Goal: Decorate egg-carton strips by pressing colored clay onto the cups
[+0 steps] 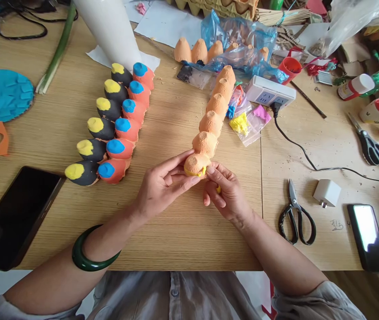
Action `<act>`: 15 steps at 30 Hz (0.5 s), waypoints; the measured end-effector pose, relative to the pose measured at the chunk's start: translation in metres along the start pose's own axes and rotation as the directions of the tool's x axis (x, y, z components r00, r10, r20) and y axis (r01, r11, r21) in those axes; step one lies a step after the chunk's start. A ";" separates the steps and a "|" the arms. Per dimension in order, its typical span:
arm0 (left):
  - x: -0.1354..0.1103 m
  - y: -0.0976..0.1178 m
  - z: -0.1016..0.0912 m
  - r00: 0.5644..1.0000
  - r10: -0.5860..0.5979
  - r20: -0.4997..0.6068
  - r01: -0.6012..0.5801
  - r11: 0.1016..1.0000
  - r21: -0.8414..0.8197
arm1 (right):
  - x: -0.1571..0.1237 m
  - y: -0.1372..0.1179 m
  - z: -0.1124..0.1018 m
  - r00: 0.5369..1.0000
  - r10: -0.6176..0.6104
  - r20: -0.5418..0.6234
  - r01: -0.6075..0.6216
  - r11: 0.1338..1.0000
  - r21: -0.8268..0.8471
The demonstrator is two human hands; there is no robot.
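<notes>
Beyond shirt (176, 294) and bangle (88, 261), with left hand (163, 186) pinched on end cone (196, 162) of orange strip (216, 105) at mid-worktop (176, 231) and right hand (227, 194) closed on yellow clay (195, 173) at its base: brace cone firmly, press clay thin and even, spare soft card.

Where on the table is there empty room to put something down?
Bare wood lies between the painted cone row and the orange cone strip, and along the near edge between the black tablet and the black scissors. The far right, around the power strip and blue bag, is crowded.
</notes>
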State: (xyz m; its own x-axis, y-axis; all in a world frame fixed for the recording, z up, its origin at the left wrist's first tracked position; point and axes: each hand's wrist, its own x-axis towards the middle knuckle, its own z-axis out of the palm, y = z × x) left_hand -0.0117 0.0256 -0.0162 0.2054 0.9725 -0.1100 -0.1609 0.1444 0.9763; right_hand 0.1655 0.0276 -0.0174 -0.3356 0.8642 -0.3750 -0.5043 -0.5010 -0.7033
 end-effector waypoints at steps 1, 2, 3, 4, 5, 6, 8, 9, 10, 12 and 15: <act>0.000 -0.001 0.001 1.000 0.001 -0.021 0.000 1.000 0.004 | 0.000 0.001 0.000 1.000 -0.001 -0.003 0.001 1.000 -0.011; -0.001 -0.002 0.002 0.999 0.001 -0.038 0.000 1.000 0.012 | -0.001 0.002 0.001 1.000 -0.003 -0.005 0.003 1.000 -0.022; -0.001 -0.003 0.002 0.999 0.001 -0.051 0.000 1.000 0.021 | -0.002 0.003 0.002 1.000 -0.006 -0.006 0.006 0.999 -0.032; -0.002 -0.003 0.003 0.998 0.001 -0.063 0.001 1.000 0.031 | -0.002 0.005 0.002 1.000 -0.010 -0.004 0.009 0.999 -0.041; -0.002 -0.004 0.003 0.998 0.001 -0.070 0.002 0.999 0.039 | -0.002 0.006 0.003 1.000 -0.015 -0.001 0.015 0.999 -0.047; -0.003 -0.005 0.003 0.997 0.002 -0.073 0.001 0.999 0.045 | -0.003 0.007 0.004 1.000 -0.020 0.004 0.020 0.998 -0.051; -0.003 -0.006 0.003 0.998 0.003 -0.068 0.000 0.999 0.047 | -0.003 0.008 0.005 1.000 -0.030 0.005 0.030 0.998 -0.057; -0.003 -0.007 0.002 0.998 0.000 -0.062 0.002 0.999 0.046 | -0.003 0.008 0.005 1.000 -0.031 -0.003 0.031 0.998 -0.059; -0.003 -0.007 0.002 0.999 -0.005 -0.049 0.008 0.999 0.045 | -0.003 0.008 0.005 0.999 -0.031 -0.015 0.030 0.998 -0.060; -0.002 -0.006 0.000 1.000 -0.018 -0.004 0.018 0.999 0.039 | -0.003 0.007 0.005 0.999 -0.031 -0.043 0.029 0.998 -0.058; -0.001 -0.003 -0.002 0.995 -0.024 0.098 0.024 1.000 0.000 | -0.003 0.005 0.005 0.997 -0.038 -0.062 0.035 0.998 -0.048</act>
State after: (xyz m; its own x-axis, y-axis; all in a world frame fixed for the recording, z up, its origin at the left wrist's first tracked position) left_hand -0.0135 0.0246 -0.0192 0.3024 0.9462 -0.1149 -0.1560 0.1680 0.9734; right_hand 0.1601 0.0224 -0.0173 -0.2661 0.8836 -0.3853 -0.4770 -0.4681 -0.7439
